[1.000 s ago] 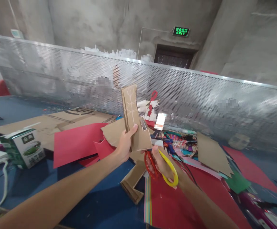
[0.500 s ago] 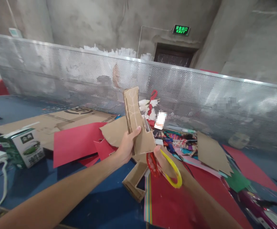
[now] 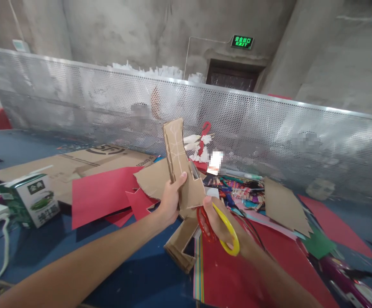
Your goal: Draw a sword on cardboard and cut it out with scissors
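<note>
A brown cardboard piece (image 3: 177, 149) with pale drawn lines stands upright in my left hand (image 3: 170, 197), whose thumb presses on its front. My right hand (image 3: 216, 216) is closed around scissors (image 3: 232, 231) with one yellow and one red handle loop. The thumb of that hand is at the lower right corner of the cardboard. The scissor blades are mostly hidden behind the cardboard. Below the hands, a folded cardboard piece (image 3: 181, 250) lies on the blue table beside a stack of red paper.
Red sheets (image 3: 102, 192) and a flattened carton (image 3: 45, 160) lie left, near a green-white box (image 3: 33, 201). Pens and scraps (image 3: 243, 190), a cardboard offcut (image 3: 285, 205) and green paper (image 3: 319, 243) are at right. A perforated metal screen (image 3: 109, 98) runs behind.
My left hand and the cardboard have shifted slightly left, and the cardboard tilts more to the left. My right hand has moved slightly left with the scissors, whose yellow loop is nearer the red one.
</note>
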Motion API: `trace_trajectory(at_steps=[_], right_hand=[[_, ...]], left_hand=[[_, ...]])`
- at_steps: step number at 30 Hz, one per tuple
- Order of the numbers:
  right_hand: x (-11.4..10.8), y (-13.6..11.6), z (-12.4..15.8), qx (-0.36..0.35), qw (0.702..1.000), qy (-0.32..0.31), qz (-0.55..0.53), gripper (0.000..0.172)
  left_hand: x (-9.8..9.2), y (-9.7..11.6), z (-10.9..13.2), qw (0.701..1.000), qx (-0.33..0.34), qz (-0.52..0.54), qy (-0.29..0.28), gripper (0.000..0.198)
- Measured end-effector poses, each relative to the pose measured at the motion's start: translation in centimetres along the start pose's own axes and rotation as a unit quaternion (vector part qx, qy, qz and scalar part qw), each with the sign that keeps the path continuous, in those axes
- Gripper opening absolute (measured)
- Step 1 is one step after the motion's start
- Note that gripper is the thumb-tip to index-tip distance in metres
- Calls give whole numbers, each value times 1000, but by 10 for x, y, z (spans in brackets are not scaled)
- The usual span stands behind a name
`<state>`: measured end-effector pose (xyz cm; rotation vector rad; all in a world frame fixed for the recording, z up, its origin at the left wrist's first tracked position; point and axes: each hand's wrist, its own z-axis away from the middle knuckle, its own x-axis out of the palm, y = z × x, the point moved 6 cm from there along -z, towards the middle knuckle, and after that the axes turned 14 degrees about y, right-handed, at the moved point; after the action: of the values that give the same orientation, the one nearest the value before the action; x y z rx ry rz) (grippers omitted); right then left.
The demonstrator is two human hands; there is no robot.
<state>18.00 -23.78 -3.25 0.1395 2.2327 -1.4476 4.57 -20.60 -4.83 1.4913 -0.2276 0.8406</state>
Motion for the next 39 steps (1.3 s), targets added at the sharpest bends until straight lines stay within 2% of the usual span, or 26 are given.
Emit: trace_trajectory(at_steps=[3, 8, 12, 18, 22, 32, 39], right_hand=[[-2, -1, 1, -2, 1000, 3, 12, 76], [-2, 3, 0, -23, 999, -27, 16, 79], [-6, -1, 0, -31, 999, -5, 7, 74], [-9, -12, 10, -48, 997, 40, 47, 75], [-8, -11, 7, -50, 997, 31, 54, 71], [-6, -9, -5, -117, 990, 23, 70, 68], [-7, -6, -7, -81, 994, 39, 62, 66]], left_hand=[[0, 0, -1, 1000, -1, -4, 0, 37], [1, -1, 0, 1000, -1, -17, -26, 37], [1, -2, 1, 999, -4, -30, -35, 37], [0, -6, 2, 999, -13, -18, -24, 37], [0, -7, 2, 1000, -9, -12, -23, 39], [-1, -7, 3, 1000, -2, -9, -1, 44], [-2, -6, 2, 1000, 4, -14, 1, 41]])
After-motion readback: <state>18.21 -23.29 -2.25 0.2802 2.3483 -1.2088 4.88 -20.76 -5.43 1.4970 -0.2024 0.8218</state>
